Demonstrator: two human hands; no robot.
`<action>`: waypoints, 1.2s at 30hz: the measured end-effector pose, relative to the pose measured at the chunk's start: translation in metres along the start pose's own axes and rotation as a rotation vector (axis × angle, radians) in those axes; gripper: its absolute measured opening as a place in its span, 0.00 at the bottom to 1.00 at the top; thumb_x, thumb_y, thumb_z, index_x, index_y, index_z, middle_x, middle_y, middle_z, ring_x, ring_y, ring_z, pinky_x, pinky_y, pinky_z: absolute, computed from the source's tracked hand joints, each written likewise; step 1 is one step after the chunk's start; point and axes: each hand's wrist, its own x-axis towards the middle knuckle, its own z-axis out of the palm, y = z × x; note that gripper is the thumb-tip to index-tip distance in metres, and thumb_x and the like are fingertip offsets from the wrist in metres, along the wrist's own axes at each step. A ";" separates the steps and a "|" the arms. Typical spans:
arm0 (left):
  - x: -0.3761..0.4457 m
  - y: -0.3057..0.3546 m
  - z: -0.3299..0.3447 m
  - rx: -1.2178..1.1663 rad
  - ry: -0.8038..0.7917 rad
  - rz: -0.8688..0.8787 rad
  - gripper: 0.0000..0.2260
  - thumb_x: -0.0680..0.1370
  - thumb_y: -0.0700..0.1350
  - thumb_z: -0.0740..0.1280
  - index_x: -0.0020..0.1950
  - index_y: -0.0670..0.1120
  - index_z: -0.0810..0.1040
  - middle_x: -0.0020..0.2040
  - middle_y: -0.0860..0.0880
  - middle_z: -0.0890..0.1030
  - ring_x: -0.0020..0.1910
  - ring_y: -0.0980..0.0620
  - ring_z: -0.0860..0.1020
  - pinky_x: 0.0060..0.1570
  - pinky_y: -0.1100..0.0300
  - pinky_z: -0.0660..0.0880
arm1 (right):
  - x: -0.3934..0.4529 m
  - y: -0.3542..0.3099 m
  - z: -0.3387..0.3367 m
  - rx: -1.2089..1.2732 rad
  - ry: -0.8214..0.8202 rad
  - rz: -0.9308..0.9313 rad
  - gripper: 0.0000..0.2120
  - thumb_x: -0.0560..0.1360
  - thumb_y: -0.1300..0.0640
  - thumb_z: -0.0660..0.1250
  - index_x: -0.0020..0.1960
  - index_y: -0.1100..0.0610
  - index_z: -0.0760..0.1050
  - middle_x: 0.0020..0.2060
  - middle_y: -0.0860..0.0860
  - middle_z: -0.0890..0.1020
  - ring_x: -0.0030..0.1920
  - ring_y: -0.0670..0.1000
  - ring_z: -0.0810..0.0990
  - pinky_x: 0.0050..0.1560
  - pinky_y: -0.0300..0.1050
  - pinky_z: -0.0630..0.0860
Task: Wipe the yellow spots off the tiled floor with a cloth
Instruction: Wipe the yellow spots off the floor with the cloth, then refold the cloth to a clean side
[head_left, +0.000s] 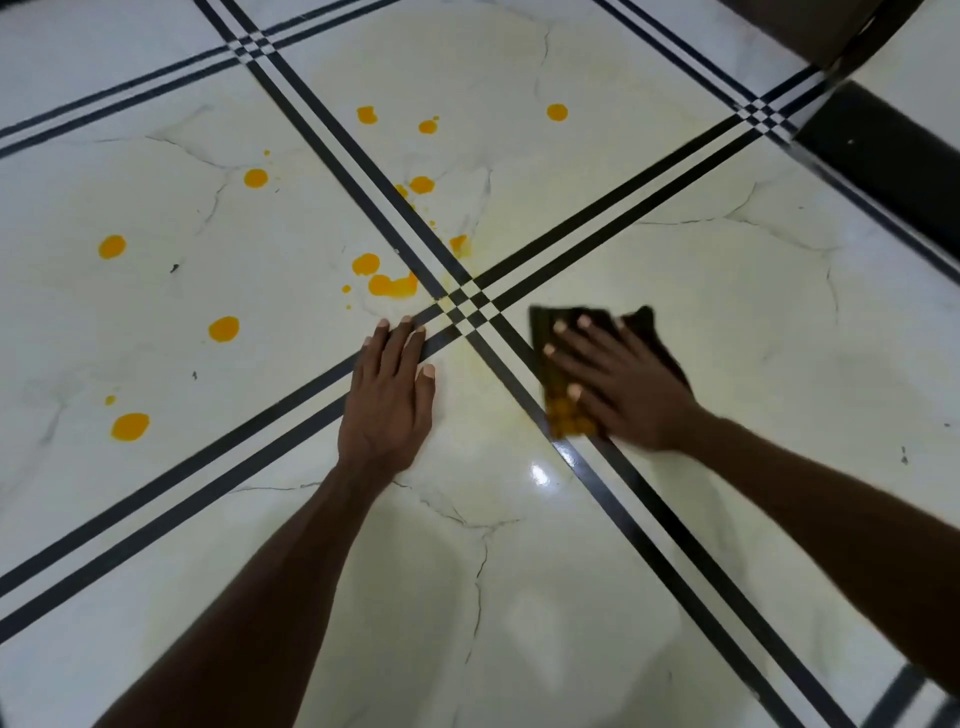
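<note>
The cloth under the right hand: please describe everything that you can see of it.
The cloth is dark, brown to black, and looks like soft fabric, folded or bunched flat. It lies on the tiled floor beside the crossing of the black lines. The right hand presses on it with spread fingers and covers its middle. Its near edge, by the thumb, is stained yellow-orange. The left hand does not touch it.

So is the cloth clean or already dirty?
Dirty. The dark cloth under the right hand carries a yellow stain on its near corner, and it lies flat on the floor.
</note>
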 end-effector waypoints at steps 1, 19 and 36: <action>0.000 0.001 0.001 -0.002 0.003 -0.005 0.24 0.88 0.51 0.49 0.83 0.44 0.62 0.83 0.47 0.62 0.85 0.47 0.53 0.83 0.47 0.54 | 0.015 0.021 -0.002 0.039 0.022 0.142 0.27 0.86 0.43 0.46 0.85 0.44 0.50 0.85 0.50 0.53 0.85 0.56 0.49 0.82 0.68 0.51; 0.062 0.162 0.030 -0.115 -0.156 -0.103 0.19 0.82 0.54 0.65 0.63 0.40 0.78 0.67 0.40 0.74 0.69 0.39 0.68 0.67 0.45 0.67 | -0.014 -0.001 -0.022 0.710 0.210 0.605 0.22 0.85 0.65 0.55 0.78 0.63 0.67 0.75 0.61 0.72 0.78 0.61 0.68 0.82 0.56 0.58; 0.098 0.265 -0.050 -1.195 -0.635 -0.305 0.13 0.85 0.48 0.63 0.68 0.45 0.72 0.57 0.43 0.81 0.55 0.48 0.81 0.60 0.50 0.80 | -0.067 -0.004 -0.073 1.980 0.558 1.232 0.28 0.83 0.36 0.59 0.70 0.57 0.72 0.68 0.57 0.78 0.67 0.59 0.78 0.71 0.56 0.75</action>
